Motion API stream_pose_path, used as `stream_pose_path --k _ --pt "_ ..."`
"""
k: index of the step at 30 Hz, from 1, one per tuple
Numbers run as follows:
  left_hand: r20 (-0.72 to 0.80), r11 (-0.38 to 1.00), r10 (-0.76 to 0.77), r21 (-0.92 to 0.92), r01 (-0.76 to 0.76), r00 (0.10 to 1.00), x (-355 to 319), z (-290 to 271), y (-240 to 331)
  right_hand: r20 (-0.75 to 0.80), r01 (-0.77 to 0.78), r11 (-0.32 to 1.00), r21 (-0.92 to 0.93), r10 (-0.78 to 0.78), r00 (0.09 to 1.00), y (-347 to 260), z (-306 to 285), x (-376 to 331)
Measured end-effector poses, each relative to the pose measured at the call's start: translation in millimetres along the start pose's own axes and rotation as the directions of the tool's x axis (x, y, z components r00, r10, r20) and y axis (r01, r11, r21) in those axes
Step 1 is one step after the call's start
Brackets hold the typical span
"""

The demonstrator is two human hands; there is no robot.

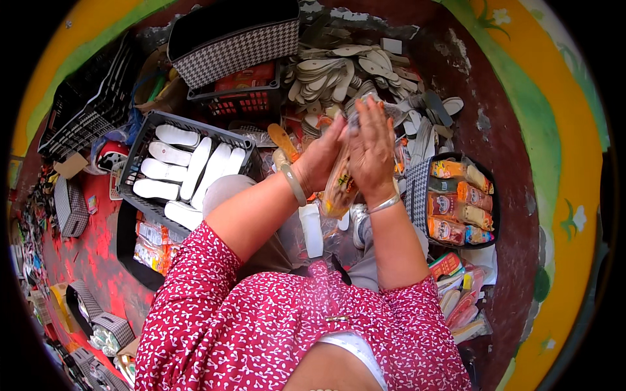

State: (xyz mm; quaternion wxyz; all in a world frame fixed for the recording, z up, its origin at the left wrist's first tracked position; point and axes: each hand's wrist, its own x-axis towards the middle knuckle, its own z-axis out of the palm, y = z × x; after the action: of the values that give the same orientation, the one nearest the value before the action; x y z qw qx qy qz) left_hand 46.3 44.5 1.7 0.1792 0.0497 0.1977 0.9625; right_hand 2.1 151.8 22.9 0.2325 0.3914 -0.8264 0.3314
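My left hand (318, 156) and my right hand (373, 146) are raised in front of me with their palms facing. Between them stands a clear plastic packet of insoles (341, 189), with yellow and orange print at its lower end. Both hands press on its sides, fingers pointing away from me; its upper part is partly covered by them. Below the hands, between my legs, lies a white insole (312, 231). An orange-brown insole (282, 140) shows just beyond my left wrist.
A dark crate (147, 202) of white insoles stands at left. At right is a houndstooth bin (418, 195) of packaged insoles. A heap of loose insoles (326, 78) lies ahead, beside a large houndstooth box (238, 52) on a red-filled crate. More packets (466, 306) lie near my right elbow.
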Motion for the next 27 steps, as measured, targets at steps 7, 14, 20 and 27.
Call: stream_pose_path --k 7,14,20,27 --pt "0.013 0.948 0.106 0.302 -0.105 0.994 -4.7 13.9 0.6 0.054 -0.251 0.939 0.237 0.245 0.968 16.6 -13.6 14.1" --pt "0.045 0.948 -0.012 0.318 -0.003 0.999 1.2 2.0 2.9 0.28 -0.625 0.644 0.441 0.562 0.778 94.8 -22.4 -1.6" --pt "0.04 0.983 0.059 0.173 -0.065 0.997 -3.4 4.5 14.6 -0.131 -0.26 0.353 0.899 0.782 0.609 90.8 -54.4 5.6" --pt "-0.101 0.947 -0.053 0.312 0.082 0.993 -7.7 -15.7 12.2 0.05 0.071 0.997 0.026 -0.073 0.996 14.5 -10.6 -2.4"
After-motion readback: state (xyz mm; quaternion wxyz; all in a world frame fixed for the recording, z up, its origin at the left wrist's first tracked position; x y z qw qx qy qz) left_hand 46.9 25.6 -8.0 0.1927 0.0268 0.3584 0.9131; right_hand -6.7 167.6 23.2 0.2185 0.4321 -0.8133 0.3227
